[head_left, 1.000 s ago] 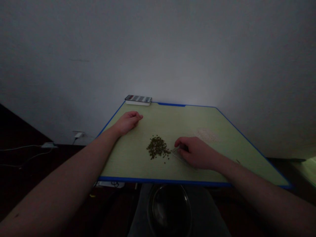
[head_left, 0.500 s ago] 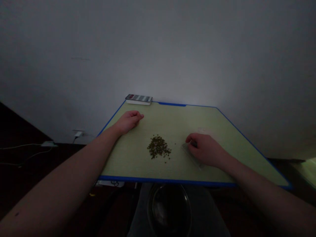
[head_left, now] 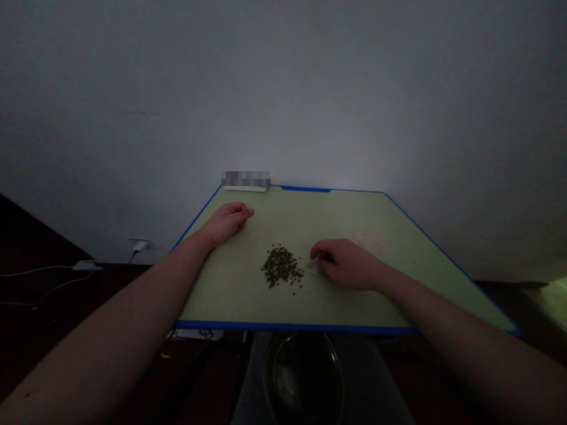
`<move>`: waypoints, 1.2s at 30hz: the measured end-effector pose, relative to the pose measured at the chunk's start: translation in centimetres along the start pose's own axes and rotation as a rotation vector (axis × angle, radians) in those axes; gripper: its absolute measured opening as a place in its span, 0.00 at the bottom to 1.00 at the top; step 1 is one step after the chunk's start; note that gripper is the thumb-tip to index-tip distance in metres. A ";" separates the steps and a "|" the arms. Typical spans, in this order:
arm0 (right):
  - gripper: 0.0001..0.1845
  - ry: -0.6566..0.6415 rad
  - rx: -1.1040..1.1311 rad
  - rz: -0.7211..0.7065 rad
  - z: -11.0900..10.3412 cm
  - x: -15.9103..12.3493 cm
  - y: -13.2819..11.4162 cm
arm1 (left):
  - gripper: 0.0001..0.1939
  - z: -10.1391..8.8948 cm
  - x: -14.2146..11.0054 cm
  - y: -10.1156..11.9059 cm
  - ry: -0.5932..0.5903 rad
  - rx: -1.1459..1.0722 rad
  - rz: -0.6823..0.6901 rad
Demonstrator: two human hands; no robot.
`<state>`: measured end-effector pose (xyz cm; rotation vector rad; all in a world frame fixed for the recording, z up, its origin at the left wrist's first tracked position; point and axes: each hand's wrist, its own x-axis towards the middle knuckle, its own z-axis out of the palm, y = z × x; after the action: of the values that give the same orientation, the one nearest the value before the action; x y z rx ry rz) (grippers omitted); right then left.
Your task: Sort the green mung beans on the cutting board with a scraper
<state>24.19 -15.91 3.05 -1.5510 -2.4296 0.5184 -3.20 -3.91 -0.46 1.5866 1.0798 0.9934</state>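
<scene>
A small pile of dark green beans [head_left: 282,267] lies in the middle of a pale green table [head_left: 248,295] with a blue rim. My right hand [head_left: 345,264] rests just right of the pile, its fingers closed on a small clear flat piece [head_left: 313,268] whose edge touches the table beside the beans. My left hand [head_left: 228,221] lies on the table at the far left, fingers loosely curled, holding nothing that I can see. A faint whitish patch of grains [head_left: 371,241] sits beyond my right hand.
A flat device [head_left: 245,180] sits at the table's far left corner by the wall. A metal bowl [head_left: 304,375] sits in my lap below the table's near edge. Cables and a plug [head_left: 140,244] lie on the dark floor to the left.
My right hand went right, away from the beans, and is now back at the pile's right edge with the clear piece. My left hand has stayed put.
</scene>
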 end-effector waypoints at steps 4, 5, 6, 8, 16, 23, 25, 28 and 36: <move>0.11 -0.016 0.026 -0.013 0.1 -0.7 -0.7 | 0.15 0.0 0.0 0.1 -0.002 -0.017 -0.007; 0.11 -0.002 0.025 -0.002 0.3 -0.8 -0.8 | 0.16 0.1 0.0 0.1 -0.001 -0.026 -0.006; 0.12 0.016 0.022 0.009 0.4 -0.9 -0.9 | 0.16 0.1 0.0 0.1 0.000 -0.033 -0.005; 0.12 0.059 0.011 0.028 0.6 -0.9 -1.0 | 0.16 0.1 0.0 0.1 -0.001 -0.034 -0.003; 0.11 0.112 0.001 0.047 0.2 -0.4 -0.2 | 0.16 0.1 0.0 0.3 -0.004 -0.008 -0.009; 0.11 0.085 -0.026 0.049 -0.6 0.6 0.7 | 0.16 0.0 0.1 0.0 0.007 0.025 -0.001; 0.11 0.040 -0.013 0.031 -0.4 0.5 0.6 | 0.16 0.0 0.1 -0.1 0.009 0.015 0.001; 0.10 0.004 0.014 0.007 -0.3 -0.1 0.0 | 0.15 0.0 0.1 -0.1 0.004 -0.007 0.011; 0.09 -0.029 0.042 -0.006 -0.1 -1.1 -0.8 | 0.15 0.1 0.0 0.3 -0.011 -0.014 -0.003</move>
<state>24.03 -17.22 3.48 -1.5300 -2.4271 0.5909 -3.02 -4.00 -0.18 1.5770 1.0659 0.9872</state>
